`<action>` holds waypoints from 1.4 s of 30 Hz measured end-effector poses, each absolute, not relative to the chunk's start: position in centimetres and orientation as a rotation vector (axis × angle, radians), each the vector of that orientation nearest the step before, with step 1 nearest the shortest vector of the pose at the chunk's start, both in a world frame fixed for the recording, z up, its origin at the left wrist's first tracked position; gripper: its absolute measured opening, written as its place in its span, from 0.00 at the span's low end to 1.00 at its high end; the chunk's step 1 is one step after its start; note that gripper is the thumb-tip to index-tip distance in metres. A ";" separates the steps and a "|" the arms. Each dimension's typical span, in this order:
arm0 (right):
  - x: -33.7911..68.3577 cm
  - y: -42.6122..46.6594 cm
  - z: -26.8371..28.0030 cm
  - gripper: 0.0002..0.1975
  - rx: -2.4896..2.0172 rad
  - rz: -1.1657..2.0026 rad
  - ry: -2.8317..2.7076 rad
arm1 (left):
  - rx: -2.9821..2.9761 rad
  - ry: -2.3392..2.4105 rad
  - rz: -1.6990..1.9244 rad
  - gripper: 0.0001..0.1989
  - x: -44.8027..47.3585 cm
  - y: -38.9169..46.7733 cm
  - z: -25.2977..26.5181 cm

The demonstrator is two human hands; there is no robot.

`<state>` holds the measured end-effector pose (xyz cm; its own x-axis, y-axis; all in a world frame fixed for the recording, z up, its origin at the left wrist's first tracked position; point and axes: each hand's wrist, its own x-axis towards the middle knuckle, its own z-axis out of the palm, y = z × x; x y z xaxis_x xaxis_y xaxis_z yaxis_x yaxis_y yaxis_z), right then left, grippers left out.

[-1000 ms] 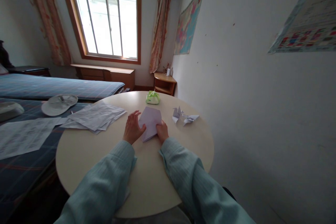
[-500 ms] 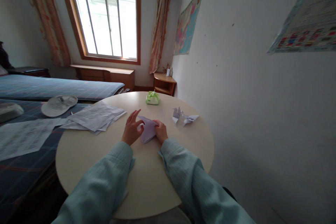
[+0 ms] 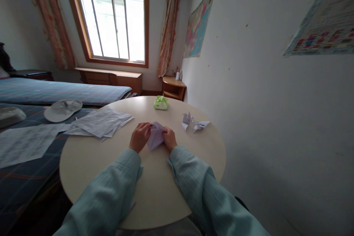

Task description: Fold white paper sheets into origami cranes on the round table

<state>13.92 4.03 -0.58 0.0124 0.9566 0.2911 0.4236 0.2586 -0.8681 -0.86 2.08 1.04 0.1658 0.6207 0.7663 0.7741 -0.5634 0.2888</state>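
A piece of folded paper (image 3: 155,140), pale violet-white with creases, is between my two hands over the round table (image 3: 96,169). My left hand (image 3: 139,136) is closed on the paper's left upper edge, fingers curled over. On the opposite side my right hand (image 3: 169,139) pinches the right edge, thumb on top. The fingertips beneath the paper are hidden. To the right lie two folded paper figures (image 3: 187,120), white and close together.
A green tissue pack (image 3: 161,103) sits near the table's far edge. Loose paper sheets (image 3: 102,122) overlap the table's left side. Beyond them a white cap (image 3: 63,110) rests on the bed (image 3: 63,90). A bare wall (image 3: 265,118) rises close on the right.
The fingers of my left hand, raised and spread before, have come down and closed on the paper's left edge. My right hand keeps its hold in about the same place.
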 end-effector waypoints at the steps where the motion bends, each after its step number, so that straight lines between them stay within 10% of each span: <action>1: 13.9 4.0 -0.6 0.18 -1.318 0.696 -1.581 | -2.256 -1.377 -1.356 0.10 -0.9 2.1 1.0; 25: 13.9 4.4 -0.9 0.16 -1.300 0.668 -1.615 | -2.372 -1.778 -1.470 0.08 -1.0 2.3 0.8; 42: 14.1 4.8 -1.2 0.17 -1.322 0.746 -1.502 | -2.417 -2.131 -3.255 0.13 -1.2 2.7 0.1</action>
